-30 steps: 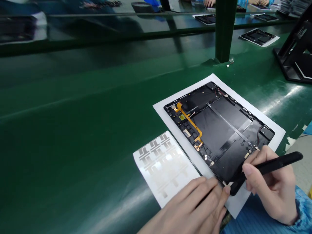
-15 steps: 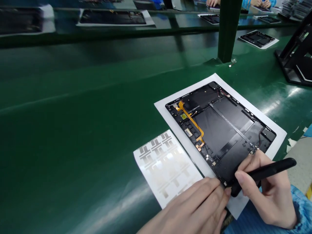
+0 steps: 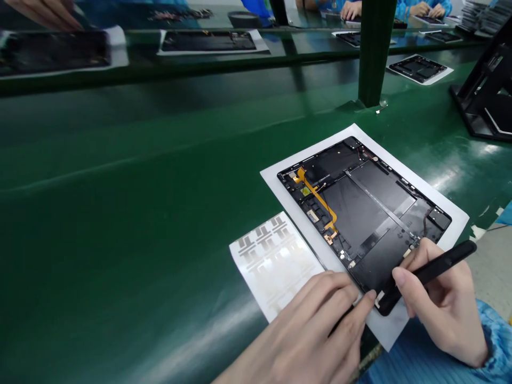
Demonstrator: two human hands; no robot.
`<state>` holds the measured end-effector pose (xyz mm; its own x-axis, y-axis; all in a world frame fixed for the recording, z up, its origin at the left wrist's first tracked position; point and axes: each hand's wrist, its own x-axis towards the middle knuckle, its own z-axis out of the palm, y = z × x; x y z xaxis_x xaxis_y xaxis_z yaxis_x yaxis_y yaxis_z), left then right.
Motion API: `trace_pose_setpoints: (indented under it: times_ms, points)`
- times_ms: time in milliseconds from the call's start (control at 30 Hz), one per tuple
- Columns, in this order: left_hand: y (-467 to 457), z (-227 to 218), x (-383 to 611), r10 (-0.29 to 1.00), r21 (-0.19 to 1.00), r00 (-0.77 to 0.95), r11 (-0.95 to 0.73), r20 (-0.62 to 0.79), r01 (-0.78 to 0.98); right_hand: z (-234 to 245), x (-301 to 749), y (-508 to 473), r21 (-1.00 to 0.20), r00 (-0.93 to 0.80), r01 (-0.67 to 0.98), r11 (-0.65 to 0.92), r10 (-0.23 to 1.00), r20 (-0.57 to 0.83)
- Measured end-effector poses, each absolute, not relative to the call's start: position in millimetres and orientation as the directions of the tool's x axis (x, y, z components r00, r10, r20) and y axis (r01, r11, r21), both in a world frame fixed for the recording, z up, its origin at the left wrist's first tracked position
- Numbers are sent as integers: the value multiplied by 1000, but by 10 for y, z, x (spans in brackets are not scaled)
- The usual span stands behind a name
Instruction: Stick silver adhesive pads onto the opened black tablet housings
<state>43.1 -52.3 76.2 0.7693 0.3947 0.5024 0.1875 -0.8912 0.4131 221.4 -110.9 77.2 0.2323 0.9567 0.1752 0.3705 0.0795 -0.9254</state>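
Observation:
An opened black tablet (image 3: 360,208) with an orange flex cable lies on a white sheet (image 3: 452,218) on the green belt. My right hand (image 3: 444,304) is closed round a black stylus-like tool (image 3: 428,274), whose tip presses at the tablet's near corner. My left hand (image 3: 316,330) rests flat with its fingers stretched out, the fingertips touching that same corner beside the tool tip. A white sticker sheet (image 3: 276,261) with grey T-shaped labels lies just left of the tablet, partly under my left fingers.
A green post (image 3: 374,53) stands behind the tablet. A black stand (image 3: 486,90) is at the right edge. More opened tablets on white sheets (image 3: 418,68) lie farther along. Other people's hands (image 3: 352,9) work at the far side.
The view has shifted slightly; tablet and sticker sheet sit a little further right in frame. My hands stay at the tablet's near corner. Another person's hand has appeared at the top left.

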Motion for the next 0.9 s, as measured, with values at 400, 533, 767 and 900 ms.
trace_pose_setpoints:
  times_ms: [400,533,767,900]
  points:
    - [-453,844,419,310,338,841,-927,444,164,795,2218,-1119,-935,231,354,16,967,104]
    - [-462,814,404,288,313,831,-938,477,145,796,2215,-1116,-945,242,327,-2,967,81]
    - [-441,789,413,269,352,861,-929,432,114,798,2198,-1103,-960,244,281,9,966,80]
    - [-459,753,395,254,326,858,-939,446,109,801,2201,-1105,-951,232,308,-5,970,70]
